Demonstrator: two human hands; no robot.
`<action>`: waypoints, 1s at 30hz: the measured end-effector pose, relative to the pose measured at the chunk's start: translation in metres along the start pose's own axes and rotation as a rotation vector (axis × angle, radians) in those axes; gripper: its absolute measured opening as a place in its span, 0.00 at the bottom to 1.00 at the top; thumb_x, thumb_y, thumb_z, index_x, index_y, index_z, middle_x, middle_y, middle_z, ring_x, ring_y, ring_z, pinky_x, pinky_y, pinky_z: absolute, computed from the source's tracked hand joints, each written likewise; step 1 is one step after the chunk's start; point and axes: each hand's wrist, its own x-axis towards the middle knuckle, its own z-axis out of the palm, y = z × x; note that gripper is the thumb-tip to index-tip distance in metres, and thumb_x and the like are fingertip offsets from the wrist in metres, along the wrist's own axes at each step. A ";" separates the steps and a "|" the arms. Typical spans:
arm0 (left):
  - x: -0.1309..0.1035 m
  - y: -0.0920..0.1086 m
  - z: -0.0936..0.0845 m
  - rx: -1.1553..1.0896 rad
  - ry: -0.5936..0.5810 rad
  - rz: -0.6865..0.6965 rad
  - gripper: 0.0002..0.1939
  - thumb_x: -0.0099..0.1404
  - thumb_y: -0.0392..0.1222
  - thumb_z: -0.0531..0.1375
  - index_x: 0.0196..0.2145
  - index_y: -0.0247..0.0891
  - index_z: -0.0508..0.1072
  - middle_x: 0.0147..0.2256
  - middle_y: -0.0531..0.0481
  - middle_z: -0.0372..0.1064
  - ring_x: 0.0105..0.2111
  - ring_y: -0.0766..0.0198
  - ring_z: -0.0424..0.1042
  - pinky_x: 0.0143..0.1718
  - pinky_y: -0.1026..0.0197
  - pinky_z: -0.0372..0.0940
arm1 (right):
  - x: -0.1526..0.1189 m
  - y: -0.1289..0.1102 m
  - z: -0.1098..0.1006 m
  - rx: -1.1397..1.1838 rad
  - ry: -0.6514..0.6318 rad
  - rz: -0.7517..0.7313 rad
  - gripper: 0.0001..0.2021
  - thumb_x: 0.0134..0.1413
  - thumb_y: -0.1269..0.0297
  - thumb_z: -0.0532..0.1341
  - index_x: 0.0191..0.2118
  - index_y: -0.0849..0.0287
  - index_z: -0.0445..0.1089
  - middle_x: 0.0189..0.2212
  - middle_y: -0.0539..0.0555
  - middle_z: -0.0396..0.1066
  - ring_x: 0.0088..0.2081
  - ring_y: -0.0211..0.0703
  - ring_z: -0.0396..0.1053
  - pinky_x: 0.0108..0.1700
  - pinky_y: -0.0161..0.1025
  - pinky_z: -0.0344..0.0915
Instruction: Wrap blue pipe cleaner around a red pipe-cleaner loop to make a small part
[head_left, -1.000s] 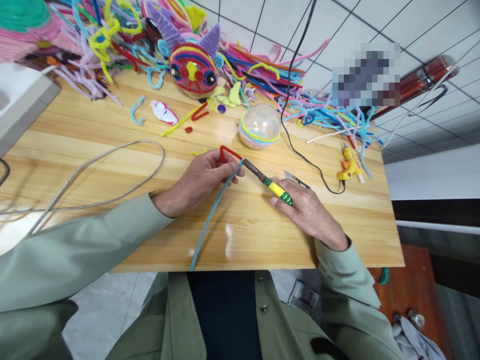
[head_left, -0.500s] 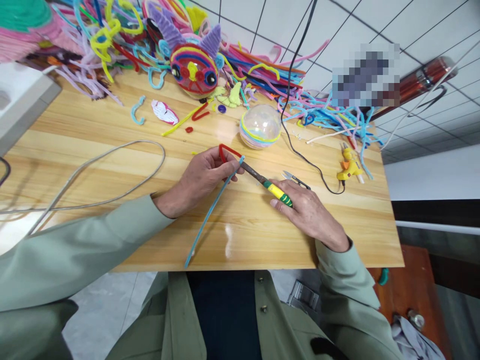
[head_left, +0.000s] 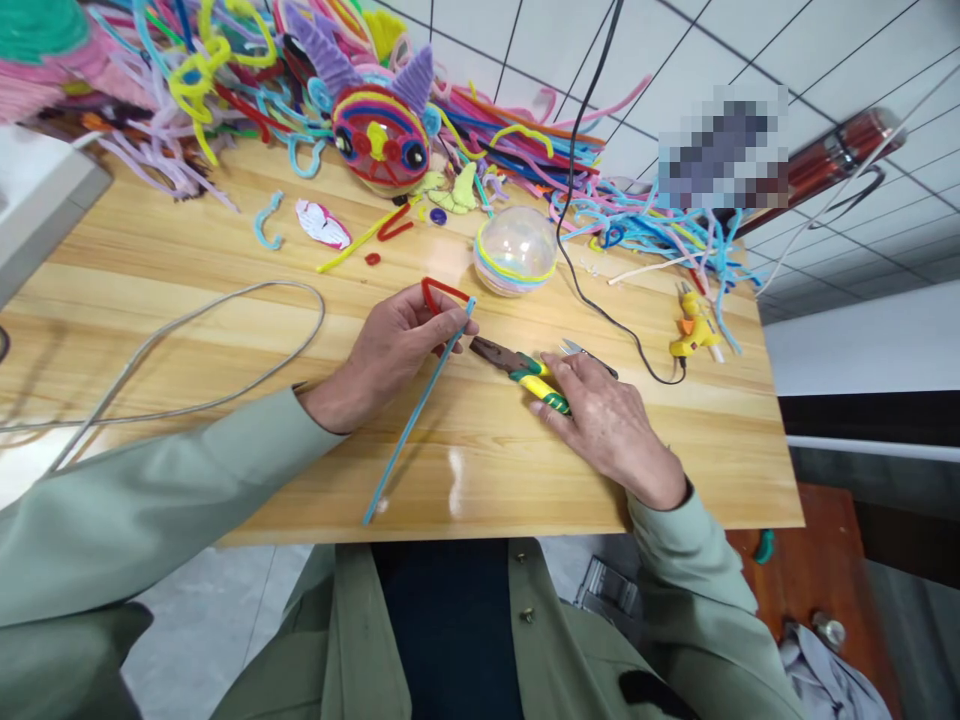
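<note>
2 bare hands are at a glossy, light-brown wooden surface, both in grey-green sleeves. The left hand has its grip closed, fingertips pinching a long, thin, light-blue fuzzy stem near its upper end. A red fuzzy stem, bent at a sharp angle, rises from the same fingers and meets the blue one near its tip. The blue stem slants down toward the surface's near edge.

The right hand has its grip around the spread handles of dark-metal pliers with yellow-and-green handles. The pliers' nose points at the left fingertips, near the blue stem but apart from it. Just beyond the right hand lie small silver-and-black snips.

Farther back stands a clear round plastic shell with yellow, pink and blue bands; left of it sits a red-faced striped ball with 2 purple pointed ears. A yellow glue gun lies at the right.
</note>
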 end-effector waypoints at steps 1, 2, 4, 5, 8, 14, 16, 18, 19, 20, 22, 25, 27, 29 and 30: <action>0.000 0.000 0.000 0.003 0.003 0.001 0.19 0.67 0.58 0.78 0.36 0.41 0.81 0.38 0.46 0.86 0.33 0.60 0.76 0.37 0.56 0.72 | 0.000 -0.003 0.003 -0.012 0.003 -0.003 0.31 0.79 0.48 0.65 0.77 0.59 0.68 0.61 0.70 0.80 0.63 0.70 0.80 0.48 0.55 0.83; 0.000 0.000 0.000 0.005 0.005 0.003 0.20 0.67 0.59 0.78 0.35 0.42 0.81 0.38 0.46 0.86 0.33 0.59 0.76 0.37 0.56 0.72 | 0.001 -0.005 0.006 -0.018 0.010 -0.012 0.32 0.78 0.47 0.66 0.76 0.59 0.69 0.60 0.70 0.80 0.62 0.70 0.79 0.47 0.55 0.83; 0.000 -0.001 0.001 0.004 0.009 0.010 0.19 0.67 0.59 0.78 0.35 0.42 0.81 0.39 0.46 0.86 0.34 0.58 0.77 0.37 0.55 0.72 | 0.001 -0.005 0.011 -0.018 0.041 -0.032 0.32 0.76 0.46 0.68 0.74 0.59 0.70 0.58 0.70 0.80 0.60 0.70 0.79 0.47 0.55 0.82; 0.000 -0.002 0.001 0.001 0.013 0.015 0.19 0.67 0.58 0.78 0.35 0.42 0.82 0.39 0.46 0.86 0.34 0.58 0.77 0.37 0.55 0.72 | 0.001 -0.004 0.013 -0.013 0.065 -0.040 0.31 0.75 0.46 0.68 0.73 0.59 0.71 0.57 0.70 0.80 0.59 0.69 0.79 0.47 0.55 0.81; 0.001 -0.003 0.001 -0.011 0.023 0.019 0.16 0.68 0.55 0.78 0.34 0.42 0.82 0.39 0.45 0.86 0.34 0.58 0.77 0.37 0.55 0.72 | 0.002 0.002 0.017 0.032 0.156 -0.055 0.27 0.75 0.48 0.69 0.69 0.58 0.74 0.56 0.70 0.80 0.57 0.69 0.78 0.50 0.58 0.81; -0.002 -0.003 0.005 -0.002 0.007 0.015 0.16 0.67 0.55 0.77 0.35 0.42 0.83 0.39 0.45 0.87 0.36 0.57 0.79 0.38 0.56 0.73 | 0.012 -0.004 0.009 0.587 0.347 -0.077 0.18 0.75 0.48 0.70 0.59 0.54 0.80 0.50 0.61 0.85 0.52 0.59 0.83 0.57 0.57 0.81; -0.003 -0.002 0.007 -0.003 0.020 0.028 0.17 0.66 0.56 0.78 0.35 0.42 0.82 0.38 0.46 0.87 0.37 0.56 0.81 0.40 0.55 0.74 | 0.019 -0.016 0.006 0.882 0.331 -0.032 0.18 0.72 0.46 0.72 0.54 0.53 0.79 0.50 0.58 0.86 0.49 0.53 0.83 0.56 0.53 0.81; -0.005 0.000 0.012 -0.015 0.041 0.054 0.18 0.65 0.57 0.78 0.35 0.43 0.82 0.37 0.46 0.86 0.40 0.54 0.82 0.43 0.54 0.75 | 0.028 -0.031 0.005 1.149 0.290 0.019 0.21 0.67 0.42 0.75 0.51 0.53 0.77 0.51 0.57 0.86 0.50 0.50 0.83 0.57 0.50 0.80; -0.006 0.001 0.014 -0.021 0.052 0.070 0.18 0.64 0.57 0.78 0.35 0.43 0.81 0.37 0.46 0.86 0.41 0.53 0.83 0.45 0.53 0.76 | 0.033 -0.038 0.005 1.267 0.268 0.037 0.23 0.65 0.40 0.77 0.50 0.53 0.76 0.51 0.57 0.86 0.50 0.48 0.83 0.56 0.49 0.80; -0.006 0.002 0.017 -0.027 0.062 0.085 0.18 0.64 0.57 0.78 0.36 0.43 0.81 0.38 0.46 0.86 0.43 0.52 0.84 0.47 0.52 0.76 | 0.038 -0.046 0.005 1.369 0.255 0.055 0.25 0.62 0.38 0.78 0.49 0.52 0.75 0.50 0.56 0.86 0.49 0.47 0.83 0.55 0.47 0.79; -0.008 0.006 0.024 -0.051 0.076 0.111 0.18 0.65 0.57 0.77 0.37 0.43 0.80 0.38 0.46 0.86 0.45 0.51 0.84 0.52 0.51 0.77 | 0.048 -0.057 0.005 1.529 0.228 0.071 0.29 0.57 0.36 0.80 0.48 0.52 0.74 0.47 0.54 0.85 0.46 0.45 0.82 0.52 0.44 0.79; -0.009 0.010 0.034 -0.114 0.079 0.144 0.19 0.65 0.59 0.77 0.38 0.43 0.79 0.38 0.48 0.86 0.44 0.52 0.85 0.53 0.50 0.78 | 0.059 -0.069 0.004 1.657 0.234 0.064 0.30 0.50 0.36 0.83 0.43 0.52 0.74 0.38 0.49 0.81 0.39 0.41 0.78 0.44 0.40 0.76; -0.010 0.013 0.039 -0.142 0.068 0.151 0.20 0.65 0.60 0.77 0.39 0.44 0.78 0.39 0.48 0.87 0.44 0.53 0.86 0.53 0.51 0.78 | 0.063 -0.072 0.002 1.686 0.263 0.062 0.30 0.49 0.35 0.83 0.40 0.53 0.74 0.32 0.47 0.78 0.34 0.39 0.75 0.39 0.39 0.74; -0.011 0.015 0.042 -0.163 0.046 0.147 0.21 0.64 0.61 0.78 0.39 0.44 0.79 0.40 0.47 0.87 0.44 0.53 0.86 0.53 0.51 0.78 | 0.065 -0.073 0.000 1.703 0.289 0.064 0.30 0.50 0.33 0.82 0.38 0.53 0.73 0.29 0.46 0.77 0.31 0.39 0.73 0.37 0.39 0.73; -0.012 0.015 0.042 -0.173 0.033 0.145 0.22 0.64 0.61 0.78 0.40 0.44 0.79 0.41 0.47 0.87 0.45 0.53 0.86 0.53 0.51 0.78 | 0.065 -0.073 -0.001 1.711 0.296 0.061 0.31 0.50 0.32 0.82 0.38 0.53 0.73 0.28 0.46 0.77 0.31 0.39 0.73 0.36 0.39 0.73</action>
